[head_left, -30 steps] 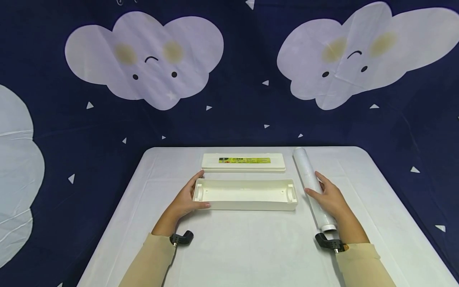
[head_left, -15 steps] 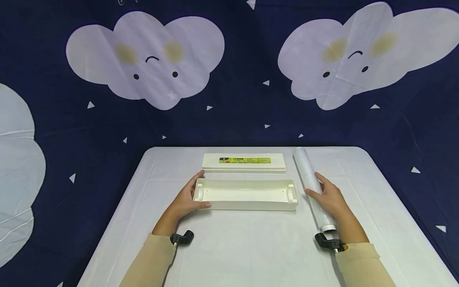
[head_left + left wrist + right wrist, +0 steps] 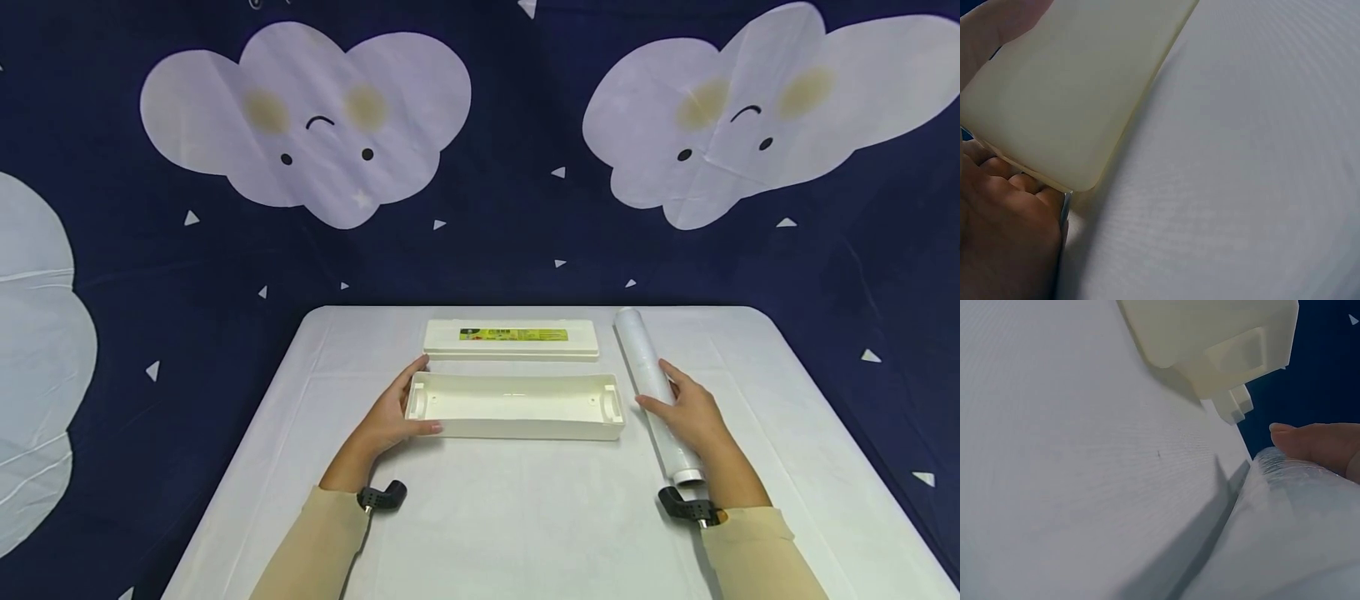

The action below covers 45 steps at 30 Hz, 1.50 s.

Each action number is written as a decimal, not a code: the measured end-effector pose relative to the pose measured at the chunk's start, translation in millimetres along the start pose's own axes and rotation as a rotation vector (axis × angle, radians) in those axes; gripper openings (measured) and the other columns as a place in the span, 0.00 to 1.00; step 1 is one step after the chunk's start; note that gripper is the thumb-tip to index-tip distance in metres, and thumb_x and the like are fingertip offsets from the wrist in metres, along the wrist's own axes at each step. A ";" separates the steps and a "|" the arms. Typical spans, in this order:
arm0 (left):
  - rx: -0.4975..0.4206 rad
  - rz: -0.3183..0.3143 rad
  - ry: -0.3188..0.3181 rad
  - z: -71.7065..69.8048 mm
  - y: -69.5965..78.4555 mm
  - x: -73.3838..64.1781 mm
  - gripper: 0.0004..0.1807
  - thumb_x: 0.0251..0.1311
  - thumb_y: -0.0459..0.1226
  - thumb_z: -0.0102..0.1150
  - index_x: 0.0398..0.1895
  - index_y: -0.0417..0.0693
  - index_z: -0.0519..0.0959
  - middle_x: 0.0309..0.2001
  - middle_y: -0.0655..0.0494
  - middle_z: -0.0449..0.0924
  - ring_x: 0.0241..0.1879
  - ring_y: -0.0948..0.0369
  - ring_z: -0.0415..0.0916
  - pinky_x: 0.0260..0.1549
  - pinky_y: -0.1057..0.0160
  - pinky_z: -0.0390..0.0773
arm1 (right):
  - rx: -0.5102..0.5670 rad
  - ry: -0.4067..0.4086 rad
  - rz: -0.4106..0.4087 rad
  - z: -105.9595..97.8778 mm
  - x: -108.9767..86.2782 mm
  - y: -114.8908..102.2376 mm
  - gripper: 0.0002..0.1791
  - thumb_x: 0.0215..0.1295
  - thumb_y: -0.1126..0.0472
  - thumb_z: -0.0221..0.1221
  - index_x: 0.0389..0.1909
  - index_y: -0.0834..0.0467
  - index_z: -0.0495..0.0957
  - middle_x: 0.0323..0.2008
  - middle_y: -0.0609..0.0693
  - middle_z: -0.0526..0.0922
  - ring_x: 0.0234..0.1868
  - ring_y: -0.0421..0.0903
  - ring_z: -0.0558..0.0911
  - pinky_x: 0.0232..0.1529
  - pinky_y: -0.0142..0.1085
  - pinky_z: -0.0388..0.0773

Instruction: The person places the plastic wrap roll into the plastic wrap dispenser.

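Observation:
In the head view a long cream plastic wrap box stands without its lid, its open top showing a roll-holder at each end. My left hand grips its left end, thumb along the front wall and fingers behind. The left wrist view shows the box's smooth front wall, with curled fingers around its end. To the right, a roll of cling film lies slanted on the table. My right hand grips it around the middle. In the right wrist view the thumb rests on the clear film roll.
Behind the box lies a matching cream lid with a yellow-green label. Both sit on a white-covered table. A dark blue cloth with cloud shapes hangs right behind the table's far edge.

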<state>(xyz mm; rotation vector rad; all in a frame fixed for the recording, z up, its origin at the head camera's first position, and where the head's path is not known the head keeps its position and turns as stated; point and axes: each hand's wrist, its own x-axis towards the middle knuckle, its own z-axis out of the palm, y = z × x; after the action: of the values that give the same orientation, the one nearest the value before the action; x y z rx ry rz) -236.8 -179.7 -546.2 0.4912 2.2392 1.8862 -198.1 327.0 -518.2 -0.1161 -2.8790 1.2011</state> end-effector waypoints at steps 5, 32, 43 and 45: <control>0.017 0.002 0.007 -0.3 -0.2 0.5 0.70 0.40 0.28 0.88 0.86 0.55 0.53 0.82 0.44 0.52 0.74 0.44 0.62 0.72 0.44 0.60 | -0.006 0.005 0.003 0.3 1.5 -0.5 0.51 0.70 0.51 0.70 0.81 0.69 0.52 0.65 0.81 0.69 0.57 0.73 0.80 0.49 0.60 0.83; 0.017 0.006 -0.001 0.0 -0.3 -0.4 0.69 0.41 0.27 0.87 0.86 0.54 0.52 0.80 0.40 0.54 0.71 0.42 0.66 0.69 0.43 0.66 | 0.078 0.079 0.038 -4.3 -4.0 -5.0 0.48 0.69 0.52 0.71 0.81 0.64 0.58 0.66 0.75 0.71 0.59 0.71 0.80 0.49 0.59 0.83; 0.013 0.003 -0.001 -0.6 -0.2 -0.4 0.70 0.41 0.27 0.87 0.86 0.55 0.52 0.81 0.42 0.54 0.71 0.43 0.66 0.70 0.45 0.65 | 0.085 0.083 -0.051 -21.9 0.8 -12.1 0.48 0.68 0.53 0.73 0.81 0.64 0.59 0.68 0.73 0.70 0.63 0.69 0.77 0.48 0.42 0.84; 0.014 0.003 -0.001 -0.3 0.6 -0.3 0.70 0.41 0.27 0.87 0.86 0.55 0.53 0.81 0.42 0.54 0.71 0.43 0.65 0.70 0.45 0.65 | 0.096 0.080 -0.066 -24.9 1.6 -14.9 0.48 0.67 0.54 0.73 0.81 0.64 0.59 0.68 0.73 0.70 0.64 0.68 0.76 0.46 0.32 0.82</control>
<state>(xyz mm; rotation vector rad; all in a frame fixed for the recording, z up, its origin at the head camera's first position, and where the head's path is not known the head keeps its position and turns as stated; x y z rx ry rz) -236.5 -180.0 -545.5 0.4974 2.2536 1.8731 -199.5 334.3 -490.1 -0.0654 -2.7295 1.2887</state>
